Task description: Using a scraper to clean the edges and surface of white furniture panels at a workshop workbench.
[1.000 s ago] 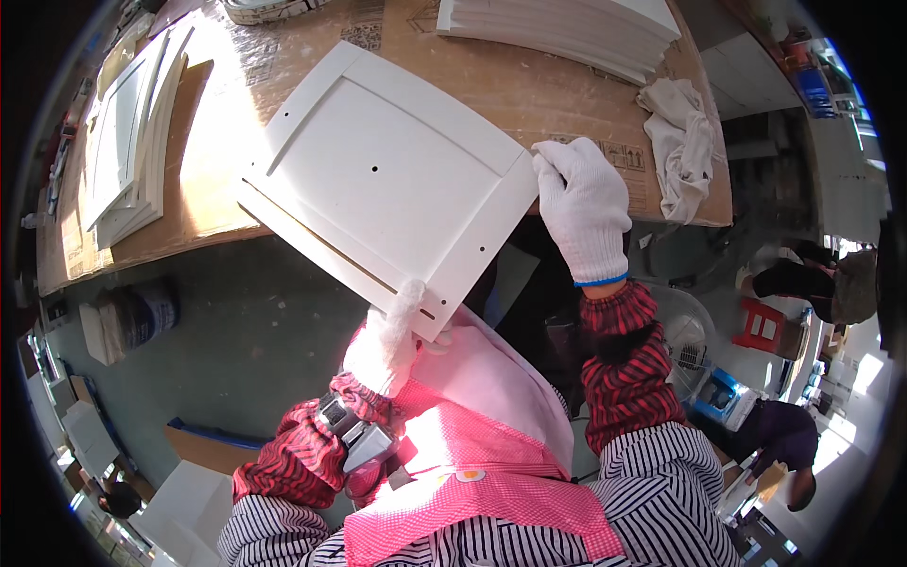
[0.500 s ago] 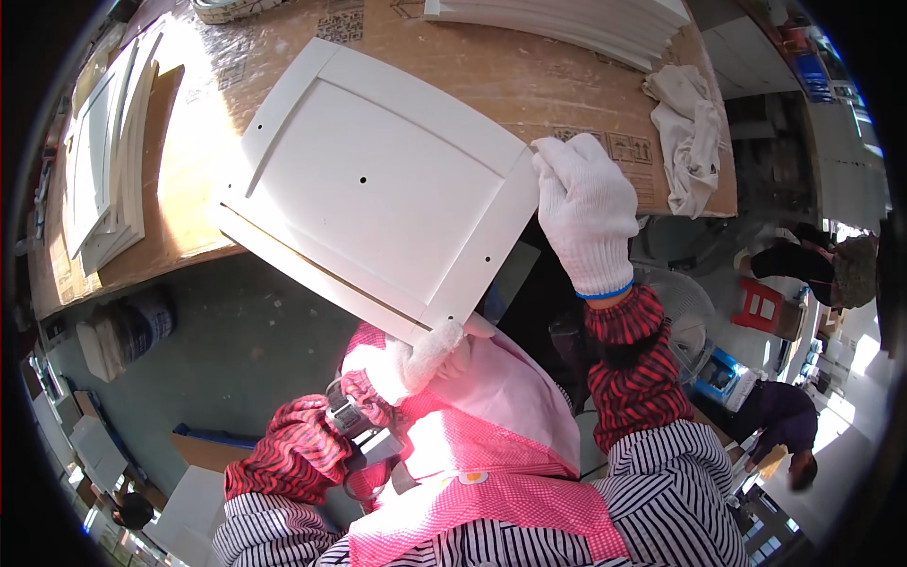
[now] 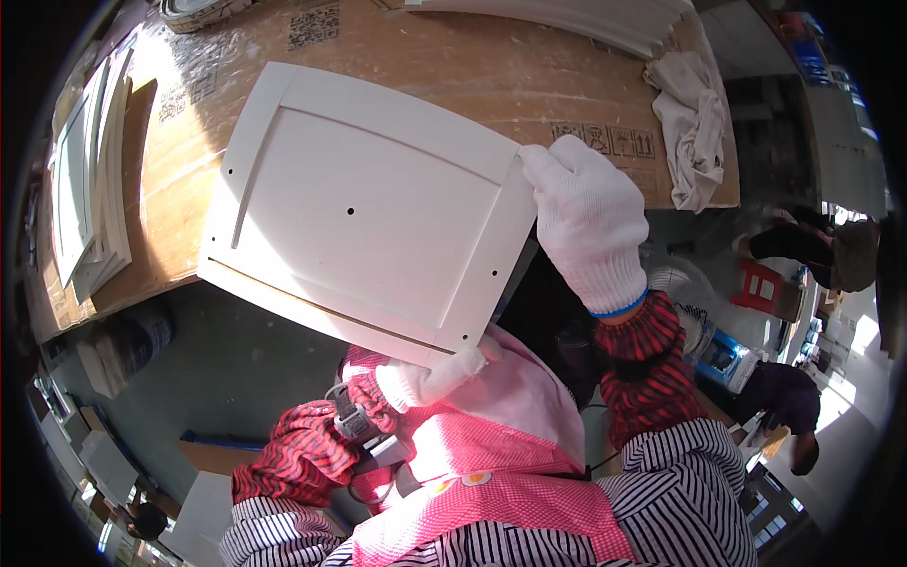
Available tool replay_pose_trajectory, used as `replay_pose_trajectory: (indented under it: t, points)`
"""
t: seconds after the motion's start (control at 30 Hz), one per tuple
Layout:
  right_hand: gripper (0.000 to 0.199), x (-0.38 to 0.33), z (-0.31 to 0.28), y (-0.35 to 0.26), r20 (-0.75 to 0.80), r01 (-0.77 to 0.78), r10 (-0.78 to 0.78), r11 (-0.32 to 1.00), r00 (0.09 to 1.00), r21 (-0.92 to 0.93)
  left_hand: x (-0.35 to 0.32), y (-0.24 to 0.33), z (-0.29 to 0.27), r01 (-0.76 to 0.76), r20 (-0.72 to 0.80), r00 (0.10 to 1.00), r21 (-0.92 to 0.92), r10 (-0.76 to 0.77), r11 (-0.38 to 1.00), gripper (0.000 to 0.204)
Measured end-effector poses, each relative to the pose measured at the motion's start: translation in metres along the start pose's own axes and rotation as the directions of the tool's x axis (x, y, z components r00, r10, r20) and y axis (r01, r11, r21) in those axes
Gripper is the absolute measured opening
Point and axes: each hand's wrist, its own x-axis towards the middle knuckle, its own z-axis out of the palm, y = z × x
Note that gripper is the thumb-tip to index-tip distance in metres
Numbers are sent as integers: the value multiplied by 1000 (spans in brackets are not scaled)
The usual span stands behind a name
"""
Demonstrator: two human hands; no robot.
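Observation:
A white framed panel (image 3: 378,180) with a recessed middle and several small dark holes is held up, tilted, over the front edge of the cardboard-covered table. At its near edge my left hand (image 3: 436,376), in a white glove with bare fingertips showing, is closed on the panel close to the near right corner. My right hand (image 3: 590,213), in a white knit glove with a blue cuff, pinches the panel's far right corner. A slot runs along the panel's near edge. The underside is hidden.
The cardboard-covered table (image 3: 491,71) carries a stack of white panels (image 3: 567,17) at the back, leaning white boards (image 3: 90,180) at the left and a crumpled cloth (image 3: 688,128) at the right. A fan (image 3: 675,288) and a red stool (image 3: 758,285) stand right; other people work beyond.
The panel has turned slightly anticlockwise and its left side has come nearer. My left hand has shifted a little right along the near edge; my right hand keeps its corner grip.

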Motion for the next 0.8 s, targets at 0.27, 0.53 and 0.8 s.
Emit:
replay_pose_trajectory:
  t: [0.27,0.53,0.8]
  points:
    - [12,-7,-3,-2,44,-9,4,994,999,105,0,-9,0,-32,0,999,-1,32,999,28]
    - [8,7,-2,2,23,14,-14,1000,1000,2,-1,-8,0,8,20,1000,-41,-8,999,30]
    - [6,12,-5,15,19,39,-39,999,999,21,1,5,-3,11,14,1000,-22,-11,1000,35]
